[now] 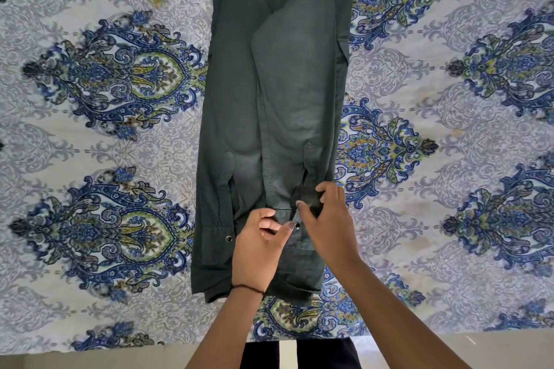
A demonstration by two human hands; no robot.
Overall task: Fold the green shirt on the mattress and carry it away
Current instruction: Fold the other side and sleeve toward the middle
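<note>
The fingers (322,189) of the right hand (328,228) are curled over and pinching the dark, bunched cuff (308,199) of the sleeve on that side. The fingers (268,223) of the left hand (257,252) are curled in close beside them, one tip reaching toward the metal snap (297,225). They look to be nipping the same cuff's edge, though I can't quite see cloth between them. Both hands work together at the 6 o'clock end of the green shirt (269,99).

The shirt lies flat on the mattress (105,84), already narrowed into a long strip running from 12 o'clock down to 6 o'clock. Both sleeves are laid lengthwise along it. The other cuff (214,237) rests flat at about 9 o'clock from the hands and shows its own snap (228,238). The blue patterned sheet spreads out on either side.

From where I stand, this is the tidying of the last sleeve, before the strip gets folded end to end. The next move calls for smoothing that cuff down flat in line with the sleeve and letting go. Then the near end should be taken at both corners and brought up toward 12 o'clock without dragging the sleeves askew. Nothing has been lifted for carrying yet.
</note>
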